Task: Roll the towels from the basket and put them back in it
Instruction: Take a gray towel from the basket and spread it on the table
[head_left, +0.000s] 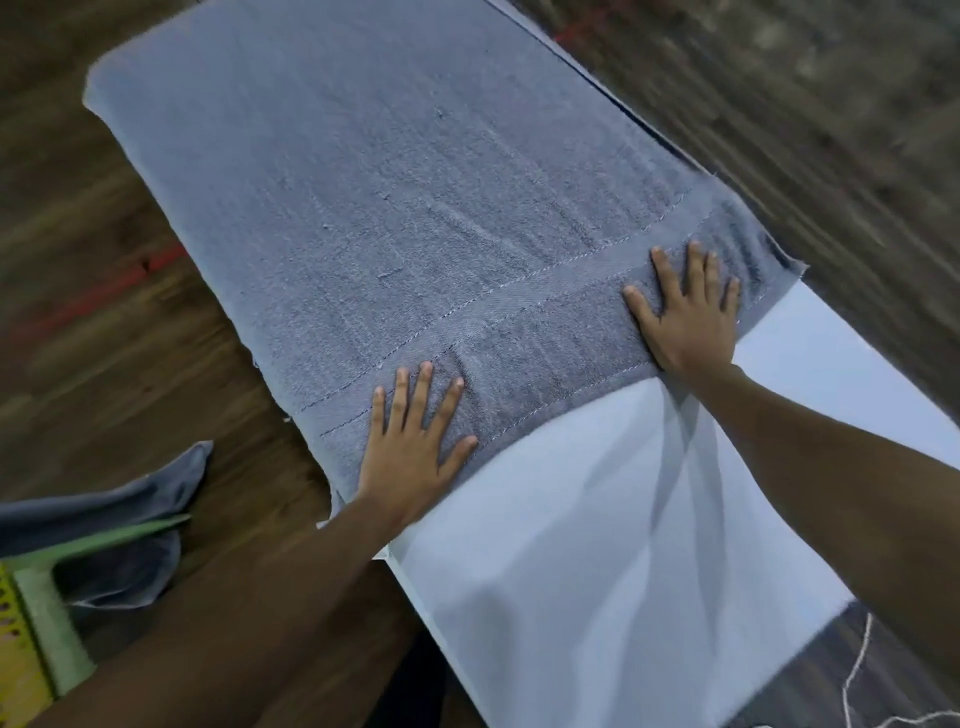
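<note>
A grey-blue towel (395, 197) lies spread flat along a white-covered table (597, 545), its stitched near hem running across in front of me. My left hand (415, 441) presses flat on the near left part of the hem, fingers straight and spread. My right hand (685, 312) lies flat on the near right corner of the towel, fingers spread too. At the lower left, the rim of a green and yellow basket (36, 623) shows, with another grey towel (114, 519) draped over it.
Wooden floor (104, 312) surrounds the table, with a red line on it at the left. A thin white cord (857, 670) lies on the floor at the lower right. The towel's left edge overhangs the table's side.
</note>
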